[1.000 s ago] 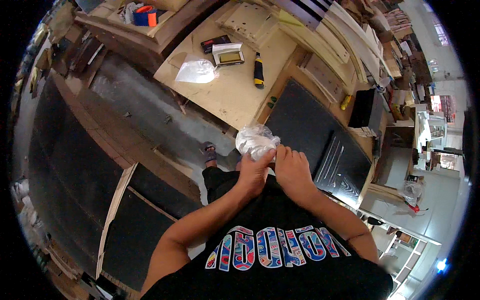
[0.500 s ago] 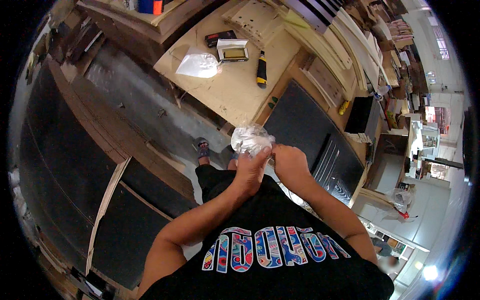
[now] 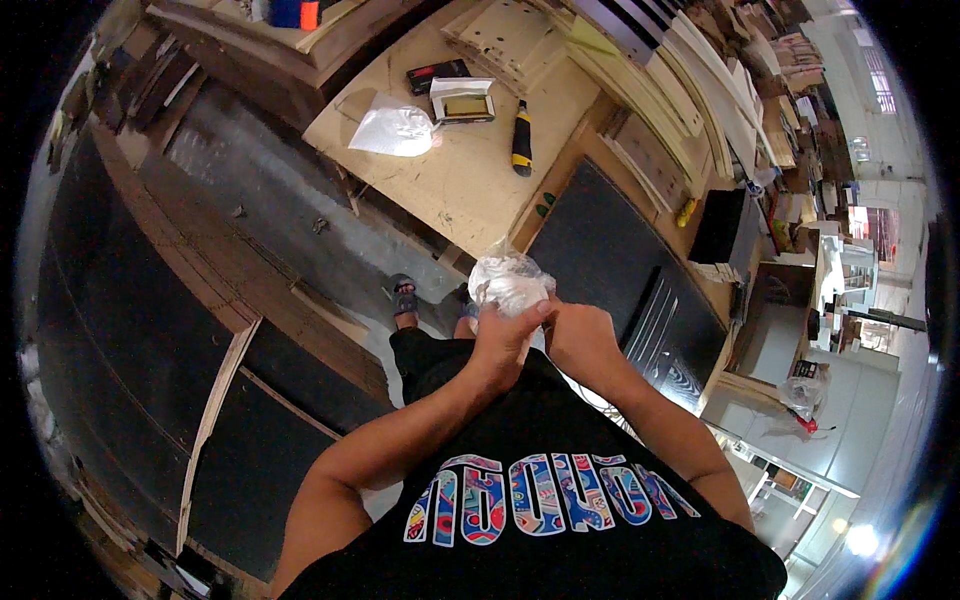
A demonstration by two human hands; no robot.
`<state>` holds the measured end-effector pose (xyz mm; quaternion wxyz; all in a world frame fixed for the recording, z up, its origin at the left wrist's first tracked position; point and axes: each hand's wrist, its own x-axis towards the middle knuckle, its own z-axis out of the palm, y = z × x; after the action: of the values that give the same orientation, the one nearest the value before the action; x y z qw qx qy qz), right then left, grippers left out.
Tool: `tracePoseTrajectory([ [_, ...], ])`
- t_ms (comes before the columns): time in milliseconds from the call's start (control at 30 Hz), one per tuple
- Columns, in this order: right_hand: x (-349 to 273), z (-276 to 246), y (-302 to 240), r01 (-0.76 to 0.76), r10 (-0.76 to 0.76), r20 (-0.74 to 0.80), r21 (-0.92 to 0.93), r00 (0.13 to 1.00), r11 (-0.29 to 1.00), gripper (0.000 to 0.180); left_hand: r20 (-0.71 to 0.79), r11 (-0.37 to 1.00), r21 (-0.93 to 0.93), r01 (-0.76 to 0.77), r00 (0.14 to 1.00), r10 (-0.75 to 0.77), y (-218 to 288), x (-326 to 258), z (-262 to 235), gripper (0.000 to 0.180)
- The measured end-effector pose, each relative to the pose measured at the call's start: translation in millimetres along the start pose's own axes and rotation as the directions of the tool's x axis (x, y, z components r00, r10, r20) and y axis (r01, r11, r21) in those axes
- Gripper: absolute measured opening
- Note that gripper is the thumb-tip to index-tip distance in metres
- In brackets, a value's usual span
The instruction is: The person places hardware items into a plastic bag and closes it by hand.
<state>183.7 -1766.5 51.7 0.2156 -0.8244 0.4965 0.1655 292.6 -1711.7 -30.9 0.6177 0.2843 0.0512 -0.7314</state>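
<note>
In front of my waist, both hands grip a clear plastic bag with crumpled white material inside. My left hand is closed around its lower part, thumb on top pointing toward the right hand. Right beside it, my right hand is closed in a fist, its knuckles up, seemingly on the bag's gathered end. The right fingertips and whatever lies between the two hands are hidden. Beyond the bag is the near corner of a plywood worktop.
On the worktop lie a yellow-and-black utility knife, an open small box, a dark box and a white sheet or bag. A black panel sits right of my hands. Large dark boards stand at left.
The bag has shifted slightly right and down, and its white contents look a little rearranged. Both hands keep their grip. A person at the lower right is no longer visible.
</note>
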Motion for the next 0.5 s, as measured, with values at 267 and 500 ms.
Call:
tracePoseTrajectory([
  [267,-5,0,1,0.008,-0.008,-0.034,0.016,0.999,1.0,0.025,0.058,0.998,0.059,-0.011,0.998,0.007,-9,3,-14,0.052],
  [500,-4,-1,-2,-0.055,0.055,0.019,-0.002,0.998,0.998,0.019,-0.009,0.997,0.075,-0.017,1.0,0.018,-8,-1,-8,0.053],
])
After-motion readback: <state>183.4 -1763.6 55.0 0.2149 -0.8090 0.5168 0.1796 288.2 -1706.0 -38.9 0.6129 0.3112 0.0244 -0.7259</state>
